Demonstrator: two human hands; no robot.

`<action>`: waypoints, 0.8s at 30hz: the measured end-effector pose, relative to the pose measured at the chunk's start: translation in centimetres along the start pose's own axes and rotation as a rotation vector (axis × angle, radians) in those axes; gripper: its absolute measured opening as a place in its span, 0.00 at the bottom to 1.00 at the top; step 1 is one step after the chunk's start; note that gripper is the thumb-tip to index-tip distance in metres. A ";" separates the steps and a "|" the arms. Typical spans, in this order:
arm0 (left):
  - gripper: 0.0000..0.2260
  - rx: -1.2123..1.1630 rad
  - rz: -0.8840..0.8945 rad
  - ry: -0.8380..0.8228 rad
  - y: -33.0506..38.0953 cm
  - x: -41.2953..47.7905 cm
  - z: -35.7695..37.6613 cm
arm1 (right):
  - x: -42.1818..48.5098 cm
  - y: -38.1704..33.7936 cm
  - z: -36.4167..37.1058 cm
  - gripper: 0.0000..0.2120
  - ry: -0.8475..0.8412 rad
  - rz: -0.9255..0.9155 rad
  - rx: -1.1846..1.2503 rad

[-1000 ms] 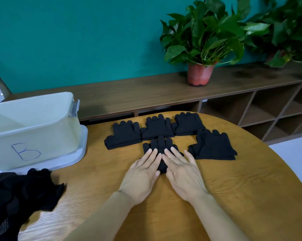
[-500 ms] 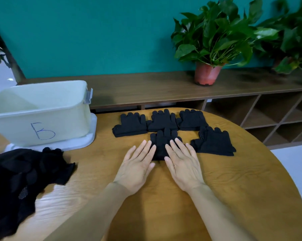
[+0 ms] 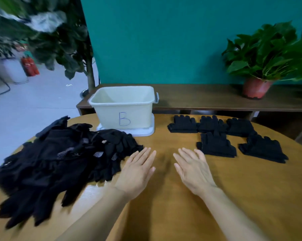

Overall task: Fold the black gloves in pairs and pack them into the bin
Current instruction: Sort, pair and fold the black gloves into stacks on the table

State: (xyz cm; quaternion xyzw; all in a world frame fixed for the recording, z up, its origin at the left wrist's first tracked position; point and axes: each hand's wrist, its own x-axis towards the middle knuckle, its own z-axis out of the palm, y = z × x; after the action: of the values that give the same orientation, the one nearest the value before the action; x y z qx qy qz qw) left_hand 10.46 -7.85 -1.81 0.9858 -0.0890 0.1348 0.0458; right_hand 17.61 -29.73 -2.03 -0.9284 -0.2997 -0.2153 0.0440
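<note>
1. Half a second ago both my hands lay flat on the nearest folded pair (image 3: 216, 145), pressing it down. Now they are off it, and it lies by itself on the desk (image 3: 181, 214), just beside my right hand (image 3: 193, 169).
2. My grip is released on both sides. My left hand (image 3: 138, 169) and right hand are palm-down with straight fingers and hold nothing. I cannot tell whether they rest on the wood or hover just over it.
3. My view has swung left, so the loose pile (image 3: 59, 162) of unfolded black gloves now shows in full on the left part of the desk. My left fingertips are just beside its near edge, not yet in it.
4. The four other pairs (image 3: 183, 124) lie to the right: three in a back row touching one another, and one in front beside the pair I just flattened.
5. The bin (image 3: 122, 108), marked with a B, stands on its lid (image 3: 143, 132) at the back of the desk, between the pile and the row. What I see of its inside holds no gloves.
6. I judge this pair finished and the fifth done. The next step is to pick two matching gloves from the pile, which is tangled and may drag others along. Packing has not started.
</note>
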 end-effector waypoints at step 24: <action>0.21 0.191 -0.295 0.252 -20.1 -1.0 -2.0 | 20.3 -20.7 4.6 0.13 -0.077 -0.244 -0.045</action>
State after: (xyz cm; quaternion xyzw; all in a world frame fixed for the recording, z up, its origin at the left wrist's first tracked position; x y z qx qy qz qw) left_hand 12.79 12.20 -1.48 0.9634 0.0759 0.2566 -0.0176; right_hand 22.23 -0.98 1.47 -0.8933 -0.4070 -0.1900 -0.0149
